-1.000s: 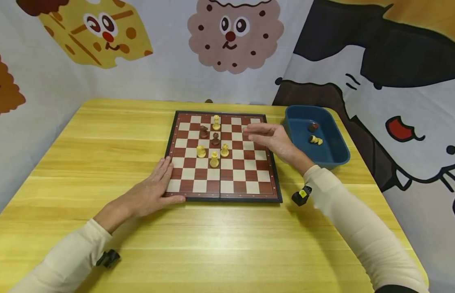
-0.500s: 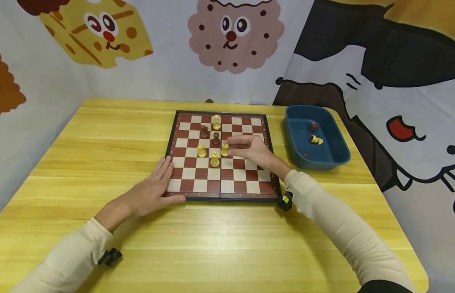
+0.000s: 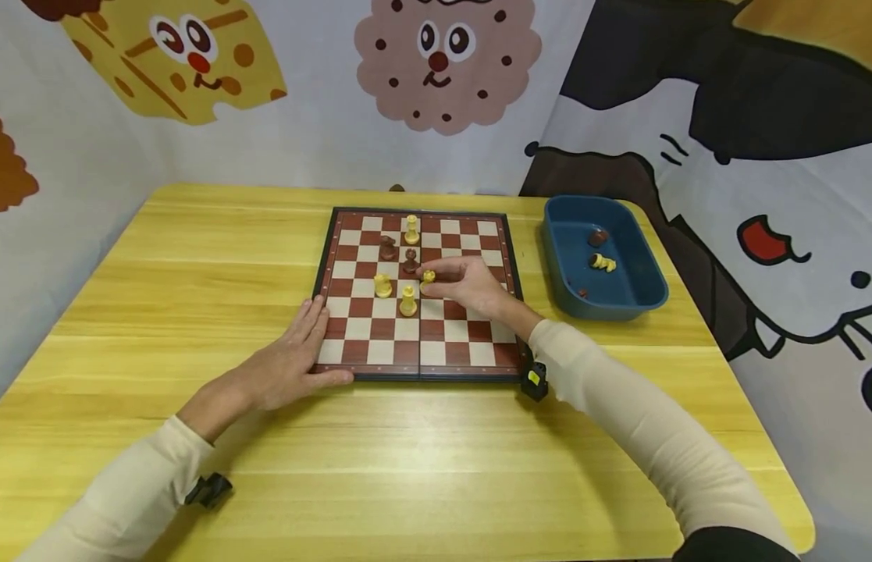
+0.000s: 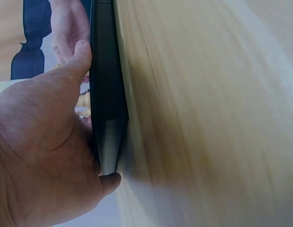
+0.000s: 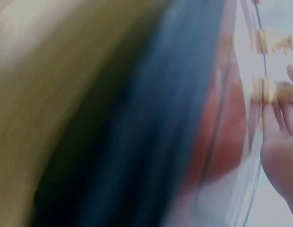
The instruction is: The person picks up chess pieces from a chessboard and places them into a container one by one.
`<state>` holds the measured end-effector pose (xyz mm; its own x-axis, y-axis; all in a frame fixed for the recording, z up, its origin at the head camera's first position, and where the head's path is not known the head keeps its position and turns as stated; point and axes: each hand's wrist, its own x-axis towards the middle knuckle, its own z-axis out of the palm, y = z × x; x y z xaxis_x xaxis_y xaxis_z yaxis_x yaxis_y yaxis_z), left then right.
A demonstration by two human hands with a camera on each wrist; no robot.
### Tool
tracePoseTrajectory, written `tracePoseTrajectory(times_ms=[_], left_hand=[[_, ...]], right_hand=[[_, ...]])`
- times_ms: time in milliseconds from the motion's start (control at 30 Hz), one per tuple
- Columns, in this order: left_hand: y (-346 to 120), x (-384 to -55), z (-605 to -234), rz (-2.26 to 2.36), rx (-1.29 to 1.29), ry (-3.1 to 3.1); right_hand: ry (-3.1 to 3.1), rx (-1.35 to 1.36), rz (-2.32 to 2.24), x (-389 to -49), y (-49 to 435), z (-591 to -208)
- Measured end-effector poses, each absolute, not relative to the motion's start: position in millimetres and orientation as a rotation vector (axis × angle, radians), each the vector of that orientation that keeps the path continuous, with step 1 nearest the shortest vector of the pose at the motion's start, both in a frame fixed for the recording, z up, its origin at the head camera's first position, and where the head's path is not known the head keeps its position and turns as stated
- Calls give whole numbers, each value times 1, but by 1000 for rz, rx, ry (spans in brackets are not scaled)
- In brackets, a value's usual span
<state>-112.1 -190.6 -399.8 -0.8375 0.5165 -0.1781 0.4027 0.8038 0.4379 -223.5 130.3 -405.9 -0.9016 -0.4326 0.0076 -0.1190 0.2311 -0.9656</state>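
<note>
A Pinch on the Chessboard (image 3: 379, 353)

Left of centre, a left hand (image 3: 284, 365) touches the board's edge, fingers straight and together, thumb apart. At mid-frame, the yellow knight (image 3: 382, 287), dark knight (image 3: 387, 249), front piece (image 3: 407, 303), dark piece (image 3: 411, 261) and back piece (image 3: 411, 231) stand upright. Just right of them, thumb and fingers of the right hand (image 3: 471, 285) clamp a yellow piece (image 3: 428, 276), partly hiding it; the dark piece crowds the fingertips. A wrist camera (image 3: 535, 381) covers the board's lower-right corner. Upper right, a blue tray (image 3: 611, 309) holds a toppled piece (image 3: 602, 262).
</note>
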Motion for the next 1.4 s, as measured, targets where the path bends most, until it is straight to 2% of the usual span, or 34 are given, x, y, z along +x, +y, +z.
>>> tracePoseTrajectory(times_ms=[667, 1100, 1400], left_hand=[[-191, -112, -403, 585, 698, 2696], [-191, -112, -405, 560, 670, 2703], [-189, -111, -402, 566, 700, 2711]], right_hand=[[2315, -430, -1794, -221, 120, -414], [2223, -457, -1799, -223, 132, -403], [2383, -459, -1741, -230, 157, -380]])
